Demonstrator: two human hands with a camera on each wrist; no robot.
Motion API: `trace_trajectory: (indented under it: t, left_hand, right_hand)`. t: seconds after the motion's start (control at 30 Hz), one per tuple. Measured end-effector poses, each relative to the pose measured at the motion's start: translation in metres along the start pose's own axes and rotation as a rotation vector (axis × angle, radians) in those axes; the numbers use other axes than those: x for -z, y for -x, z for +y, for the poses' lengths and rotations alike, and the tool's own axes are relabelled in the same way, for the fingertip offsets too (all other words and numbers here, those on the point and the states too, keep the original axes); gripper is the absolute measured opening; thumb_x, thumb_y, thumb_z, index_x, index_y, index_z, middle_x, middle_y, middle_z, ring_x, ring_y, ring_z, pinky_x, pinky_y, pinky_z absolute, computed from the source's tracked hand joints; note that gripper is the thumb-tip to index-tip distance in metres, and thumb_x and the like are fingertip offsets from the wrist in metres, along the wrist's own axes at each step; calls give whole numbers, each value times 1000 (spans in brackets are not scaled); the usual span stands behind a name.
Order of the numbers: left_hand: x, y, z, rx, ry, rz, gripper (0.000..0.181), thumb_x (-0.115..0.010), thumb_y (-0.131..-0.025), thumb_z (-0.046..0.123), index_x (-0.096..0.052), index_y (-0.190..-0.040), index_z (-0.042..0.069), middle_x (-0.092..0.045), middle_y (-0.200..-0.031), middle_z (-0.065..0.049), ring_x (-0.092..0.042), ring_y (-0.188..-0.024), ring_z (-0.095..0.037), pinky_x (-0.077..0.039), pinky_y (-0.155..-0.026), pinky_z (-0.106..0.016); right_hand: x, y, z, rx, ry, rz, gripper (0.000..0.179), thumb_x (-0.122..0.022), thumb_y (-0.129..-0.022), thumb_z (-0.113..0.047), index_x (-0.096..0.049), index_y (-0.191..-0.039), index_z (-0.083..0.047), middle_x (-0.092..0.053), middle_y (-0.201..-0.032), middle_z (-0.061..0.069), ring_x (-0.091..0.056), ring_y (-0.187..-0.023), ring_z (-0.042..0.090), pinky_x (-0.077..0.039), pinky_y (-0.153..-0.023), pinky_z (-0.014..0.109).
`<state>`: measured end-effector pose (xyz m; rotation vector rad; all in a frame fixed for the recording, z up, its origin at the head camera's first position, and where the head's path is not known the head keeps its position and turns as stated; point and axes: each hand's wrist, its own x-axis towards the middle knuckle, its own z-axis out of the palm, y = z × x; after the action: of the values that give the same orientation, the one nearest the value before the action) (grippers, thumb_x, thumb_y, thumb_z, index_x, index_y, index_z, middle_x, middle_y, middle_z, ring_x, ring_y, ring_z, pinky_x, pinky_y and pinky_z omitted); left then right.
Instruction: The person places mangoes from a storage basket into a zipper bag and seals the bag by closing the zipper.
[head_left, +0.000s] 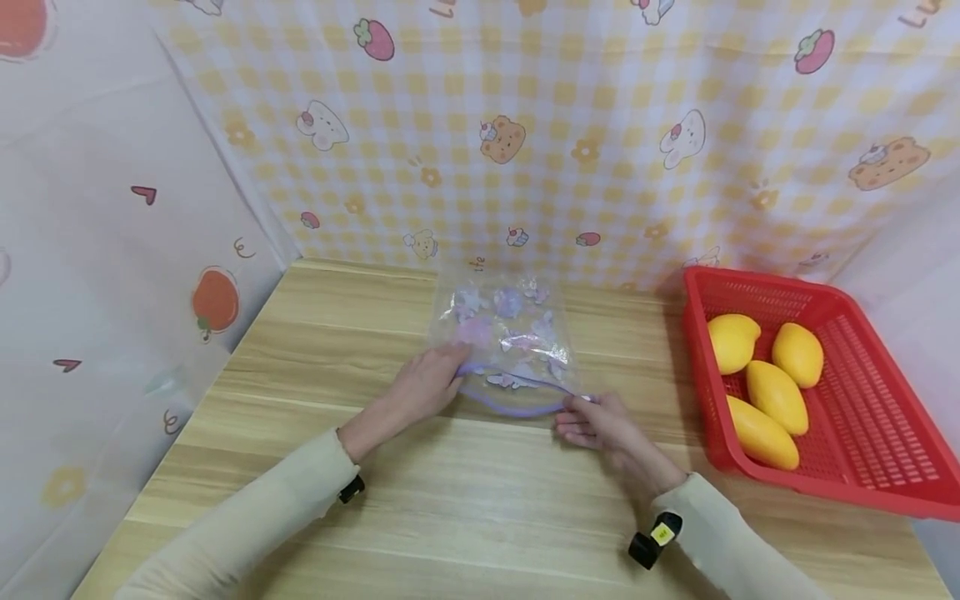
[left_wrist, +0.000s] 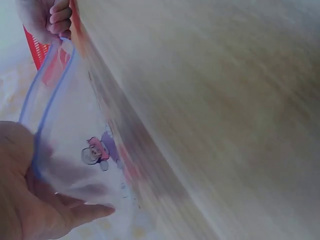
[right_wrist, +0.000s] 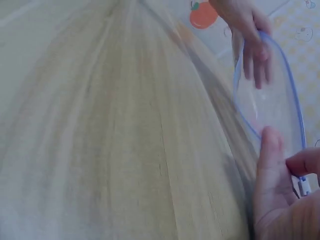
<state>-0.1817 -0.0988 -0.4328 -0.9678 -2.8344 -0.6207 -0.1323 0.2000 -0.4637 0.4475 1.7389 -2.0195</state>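
Note:
A clear zip bag [head_left: 525, 321] printed with small pastel cartoon figures lies at the back middle of the table, its purple-edged mouth spread toward me. My left hand [head_left: 429, 382] grips the left end of the mouth, thumb and fingers on either side of the film. At the opposite end, my right hand [head_left: 603, 423] pinches the edge between thumb and fingers. Close by that pinch, a small white slider [right_wrist: 304, 186] shows in the right wrist view. Between the two hands the purple strips [left_wrist: 55, 97] stand apart, so the mouth gapes.
To the right stands a red plastic basket [head_left: 840, 492] with several yellow mangoes [head_left: 777, 397] inside. The wooden table [head_left: 465, 508] backs onto a yellow checked cloth [head_left: 480, 192]. A white printed cloth [head_left: 112, 250] hangs along the left side.

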Motion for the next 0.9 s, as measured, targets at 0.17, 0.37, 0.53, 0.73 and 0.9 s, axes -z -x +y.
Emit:
trace_trajectory:
  t: [0.17,0.37,0.53,0.73,0.9]
  left_hand:
    - [-3,-2,-2,-14,-71,-64,10,-68,-92,1,-66,-101,2,-69,-116,-20,-70,-97,-37,-61,-77,-46]
    - [-5,-1,0,27,-48,-55,5,-64,-93,2,-64,-98,4,-70,-105,-17,-70,-88,-36,-60,-67,-44]
    - [-3,-5,1,23,-34,-22,5,-62,-93,2,-62,-95,6,-65,-85,-10,-64,-75,-28,-55,-58,-37]
    - [11,-19,10,54,28,61,13,-61,-97,6,-55,-87,10,-50,-68,-2,-47,-56,-16,-41,-44,-27]
    - [22,-31,20,87,53,110,5,-62,-98,11,-62,-93,10,-50,-68,-1,-46,-53,-15,-40,-43,-28]
  right_hand:
    - [-1,4,1,63,-54,46,15,-58,-101,-5,-64,-100,9,-72,-74,10,-71,-64,16,-61,-64,26]
    - [-5,7,2,71,-51,83,13,-62,-99,-3,-69,-91,4,-71,-71,10,-70,-60,15,-60,-60,25]
    - [-6,5,8,67,22,122,12,-64,-97,-2,-67,-92,9,-69,-68,10,-67,-55,14,-58,-53,24]
    - [-12,6,17,171,335,32,10,-63,-92,3,-66,-90,13,-68,-67,16,-66,-52,18,-59,-50,29]
    - [-19,8,21,295,591,7,3,-65,-85,4,-65,-82,5,-67,-61,10,-64,-48,18,-57,-45,32]
